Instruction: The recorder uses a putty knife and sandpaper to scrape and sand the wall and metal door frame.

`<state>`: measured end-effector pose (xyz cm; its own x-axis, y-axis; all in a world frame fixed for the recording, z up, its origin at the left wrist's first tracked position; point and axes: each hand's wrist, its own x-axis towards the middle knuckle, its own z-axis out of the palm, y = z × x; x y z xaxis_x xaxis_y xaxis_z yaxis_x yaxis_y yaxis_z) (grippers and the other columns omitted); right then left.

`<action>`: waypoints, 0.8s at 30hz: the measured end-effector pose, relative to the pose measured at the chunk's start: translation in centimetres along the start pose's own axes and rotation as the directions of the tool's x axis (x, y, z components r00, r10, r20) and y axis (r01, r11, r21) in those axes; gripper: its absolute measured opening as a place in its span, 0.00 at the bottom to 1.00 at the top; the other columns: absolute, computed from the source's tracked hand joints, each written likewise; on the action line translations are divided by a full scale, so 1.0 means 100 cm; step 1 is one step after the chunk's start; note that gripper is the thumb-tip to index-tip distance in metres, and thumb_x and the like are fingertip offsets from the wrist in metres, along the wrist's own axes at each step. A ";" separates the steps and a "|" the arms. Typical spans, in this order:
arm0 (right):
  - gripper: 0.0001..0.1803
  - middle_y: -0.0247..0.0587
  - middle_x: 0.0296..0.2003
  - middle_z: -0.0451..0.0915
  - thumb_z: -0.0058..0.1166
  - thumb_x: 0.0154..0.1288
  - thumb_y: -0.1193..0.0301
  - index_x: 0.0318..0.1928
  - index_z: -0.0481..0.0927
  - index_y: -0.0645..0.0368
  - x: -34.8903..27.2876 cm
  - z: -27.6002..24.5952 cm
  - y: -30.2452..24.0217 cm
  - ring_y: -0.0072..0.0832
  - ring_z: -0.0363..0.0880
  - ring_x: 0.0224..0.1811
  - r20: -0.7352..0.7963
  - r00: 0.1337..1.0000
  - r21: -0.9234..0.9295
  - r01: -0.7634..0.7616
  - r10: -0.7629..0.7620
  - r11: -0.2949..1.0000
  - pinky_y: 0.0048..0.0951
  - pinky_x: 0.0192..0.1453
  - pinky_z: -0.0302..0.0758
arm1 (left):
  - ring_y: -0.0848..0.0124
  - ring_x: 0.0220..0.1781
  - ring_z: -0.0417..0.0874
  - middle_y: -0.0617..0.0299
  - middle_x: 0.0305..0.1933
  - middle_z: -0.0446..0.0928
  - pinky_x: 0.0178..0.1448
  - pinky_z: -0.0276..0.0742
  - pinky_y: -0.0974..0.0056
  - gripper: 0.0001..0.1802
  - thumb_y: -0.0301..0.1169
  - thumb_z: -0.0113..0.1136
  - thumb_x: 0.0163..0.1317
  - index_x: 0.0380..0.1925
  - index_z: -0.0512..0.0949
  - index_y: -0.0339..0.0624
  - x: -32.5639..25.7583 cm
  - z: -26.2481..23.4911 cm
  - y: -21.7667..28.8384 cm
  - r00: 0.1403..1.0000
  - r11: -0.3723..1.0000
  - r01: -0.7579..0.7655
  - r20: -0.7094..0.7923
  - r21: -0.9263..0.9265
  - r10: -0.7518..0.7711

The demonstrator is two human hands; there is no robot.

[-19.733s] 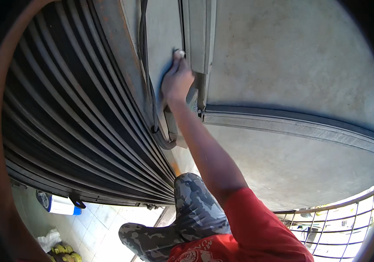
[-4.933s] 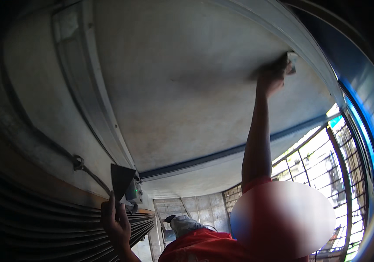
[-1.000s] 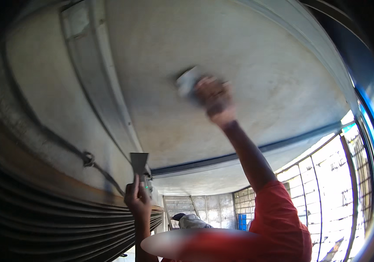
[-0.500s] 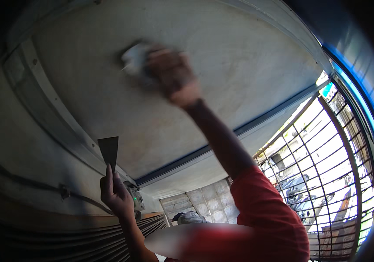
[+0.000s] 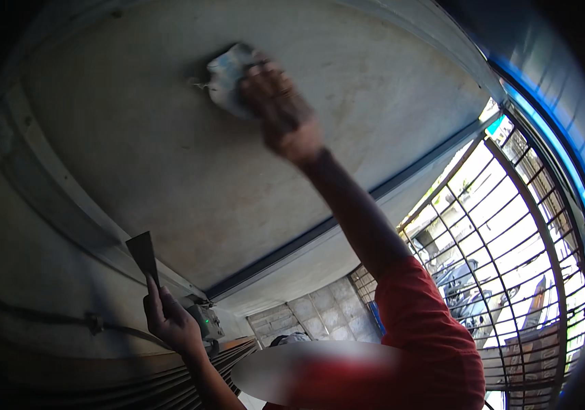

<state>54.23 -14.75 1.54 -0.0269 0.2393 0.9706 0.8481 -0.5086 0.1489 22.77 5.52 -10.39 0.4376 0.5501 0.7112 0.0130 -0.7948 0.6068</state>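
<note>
My right hand [image 5: 280, 113] is raised overhead and presses a crumpled pale cloth [image 5: 226, 76] flat against the grey ceiling [image 5: 169, 157]; a red sleeve covers the upper arm. Lower left, my left hand [image 5: 169, 322] is shut on the handle of a scraper [image 5: 143, 254], whose flat dark blade points up, just short of the ceiling. The two hands are far apart.
A metal window grille [image 5: 511, 239] fills the right side, with a blue beam [image 5: 545, 116] above it. A dark groove [image 5: 347, 219] crosses the ceiling. A ribbed roller shutter [image 5: 135, 383] lies bottom left, beside a small box [image 5: 205, 321] with a green light and a cable [image 5: 67, 320].
My right hand has slid the cloth leftward across the ceiling over the last second. My left hand keeps the scraper upright. The view has swung, showing more of the grille.
</note>
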 end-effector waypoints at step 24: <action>0.23 0.52 0.66 0.72 0.46 0.70 0.70 0.64 0.74 0.55 -0.082 -0.081 0.139 0.43 0.73 0.67 -0.432 0.448 -0.182 -0.893 0.783 0.411 0.41 0.68 0.69 | 0.66 0.30 0.74 0.57 0.30 0.73 0.33 0.70 0.62 0.21 0.22 0.54 0.69 0.62 0.76 0.38 0.003 0.003 -0.004 0.992 0.998 -0.055 0.112 -0.013 0.056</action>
<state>61.96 -30.49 -2.86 0.4230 -0.6481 0.6333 0.2767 -0.5731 -0.7714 23.20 5.93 -10.49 0.5355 0.4725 0.7000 -0.0226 -0.8206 0.5711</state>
